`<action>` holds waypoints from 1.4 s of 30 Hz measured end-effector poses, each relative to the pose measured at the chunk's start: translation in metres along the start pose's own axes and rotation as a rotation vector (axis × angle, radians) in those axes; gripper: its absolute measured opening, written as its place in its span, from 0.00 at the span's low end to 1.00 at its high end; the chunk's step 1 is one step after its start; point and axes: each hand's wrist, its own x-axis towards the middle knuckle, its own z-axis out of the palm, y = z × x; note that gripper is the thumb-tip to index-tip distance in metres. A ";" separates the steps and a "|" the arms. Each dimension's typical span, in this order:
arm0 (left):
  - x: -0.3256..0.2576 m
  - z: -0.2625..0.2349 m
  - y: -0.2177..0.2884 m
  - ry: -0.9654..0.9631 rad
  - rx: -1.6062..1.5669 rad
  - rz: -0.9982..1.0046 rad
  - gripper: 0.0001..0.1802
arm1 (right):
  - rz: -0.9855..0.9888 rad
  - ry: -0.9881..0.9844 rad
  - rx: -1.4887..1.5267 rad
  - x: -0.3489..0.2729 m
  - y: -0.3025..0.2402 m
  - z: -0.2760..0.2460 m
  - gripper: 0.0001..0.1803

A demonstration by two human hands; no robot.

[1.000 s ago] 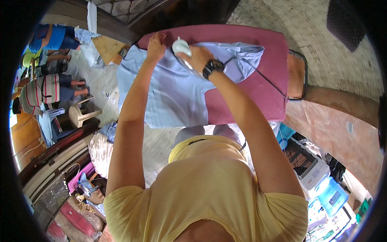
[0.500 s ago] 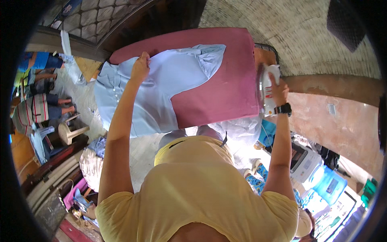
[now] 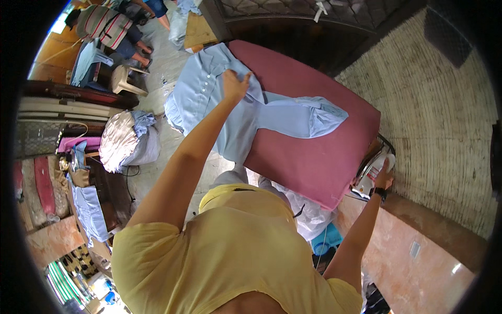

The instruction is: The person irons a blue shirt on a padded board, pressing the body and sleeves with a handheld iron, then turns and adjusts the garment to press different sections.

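A light blue button shirt lies over the left part of the maroon ironing board, its front hanging over the edge. One sleeve stretches right across the board and ends in creased cloth. My left hand is closed on the shirt fabric beside the button row, thumb toward the board. Off the board's right end, my right hand wraps round the handle of a clothes iron, white with a shiny metal side. The iron stands on the rest there and is apart from the shirt.
Beyond the board stands a dark lattice gate. A bundle of clothes sits on the floor at left, near a beige plastic stool. A person in a striped top is at far left. Clear plastic hangs under the board.
The view has turned, so the board slants down to the right. My left hand has shifted the shirt's body, folding it near the sleeve. My right hand stays with the iron at the board's end.
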 end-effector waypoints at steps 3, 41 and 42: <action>0.013 0.019 0.025 -0.301 0.341 -0.200 0.30 | -0.058 -0.007 0.092 -0.019 -0.012 -0.011 0.54; 0.032 -0.308 -0.013 -0.160 -1.435 -0.343 0.17 | -1.641 -0.565 0.263 -0.296 -0.542 0.269 0.39; 0.032 -0.320 -0.018 -0.168 -1.430 -0.339 0.16 | -1.643 -0.589 0.198 -0.311 -0.553 0.283 0.39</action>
